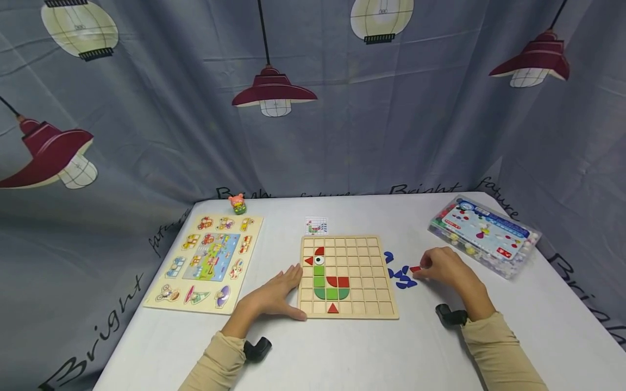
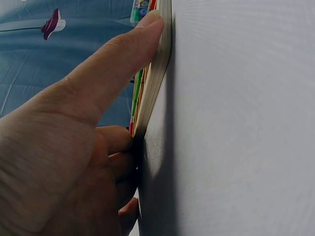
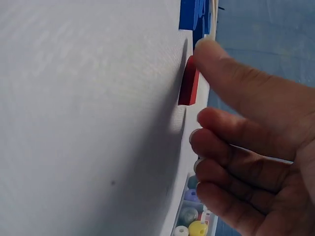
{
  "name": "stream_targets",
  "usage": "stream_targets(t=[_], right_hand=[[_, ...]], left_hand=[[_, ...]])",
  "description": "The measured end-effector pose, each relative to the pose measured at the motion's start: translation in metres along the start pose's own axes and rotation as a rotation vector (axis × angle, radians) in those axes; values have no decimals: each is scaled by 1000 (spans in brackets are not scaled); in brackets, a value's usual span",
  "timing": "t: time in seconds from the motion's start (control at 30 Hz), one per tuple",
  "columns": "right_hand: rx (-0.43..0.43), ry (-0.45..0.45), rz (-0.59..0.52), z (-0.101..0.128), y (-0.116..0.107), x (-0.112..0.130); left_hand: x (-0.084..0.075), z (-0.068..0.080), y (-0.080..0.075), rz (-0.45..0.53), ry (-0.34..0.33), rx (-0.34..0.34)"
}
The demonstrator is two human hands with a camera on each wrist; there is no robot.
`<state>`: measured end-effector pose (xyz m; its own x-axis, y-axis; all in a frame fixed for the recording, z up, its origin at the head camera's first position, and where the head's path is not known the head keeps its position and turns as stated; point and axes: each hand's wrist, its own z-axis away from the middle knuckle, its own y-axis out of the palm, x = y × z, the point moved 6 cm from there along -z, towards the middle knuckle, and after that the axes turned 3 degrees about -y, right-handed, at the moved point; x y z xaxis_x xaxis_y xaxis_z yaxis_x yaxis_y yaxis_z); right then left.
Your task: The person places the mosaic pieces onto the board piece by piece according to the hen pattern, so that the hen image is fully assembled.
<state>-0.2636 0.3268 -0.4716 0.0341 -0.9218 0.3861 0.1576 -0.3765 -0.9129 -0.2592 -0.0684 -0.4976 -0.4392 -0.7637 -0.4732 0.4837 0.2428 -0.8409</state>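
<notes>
A wooden grid board (image 1: 371,271) lies in the middle of the white table, with red, green and white pieces forming a bird on its left part. My left hand (image 1: 276,296) rests flat against the board's left edge, fingers straight. In the left wrist view its thumb (image 2: 113,64) presses along the board's rim (image 2: 158,73). My right hand (image 1: 442,267) is right of the board, at a small red piece (image 1: 415,269) lying on the table. There the thumb (image 3: 221,69) touches the red piece (image 3: 189,83), and the other fingers are loosely curled, apart from it. Several blue pieces (image 1: 401,278) lie beside it.
A wooden peg puzzle (image 1: 210,260) lies at the left, with a small toy figure (image 1: 238,203) behind it. A pattern card (image 1: 316,225) sits behind the board. A clear plastic box of beads (image 1: 484,233) stands at the right. A printed curtain hangs behind the table.
</notes>
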Motion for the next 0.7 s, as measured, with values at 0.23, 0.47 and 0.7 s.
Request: stream_targets(t=[0.23,0.47,0.7], right_hand=[[26,-25,-10,-2,2,-1],[29,-18,-38,-6,4,-5],[7,-39,-57,-6,7,-5]], left_hand=[[1,-2,0,-5,-6,4],[0,-2,-1,-6,3,1],[1,-2,0,1,-1,4]])
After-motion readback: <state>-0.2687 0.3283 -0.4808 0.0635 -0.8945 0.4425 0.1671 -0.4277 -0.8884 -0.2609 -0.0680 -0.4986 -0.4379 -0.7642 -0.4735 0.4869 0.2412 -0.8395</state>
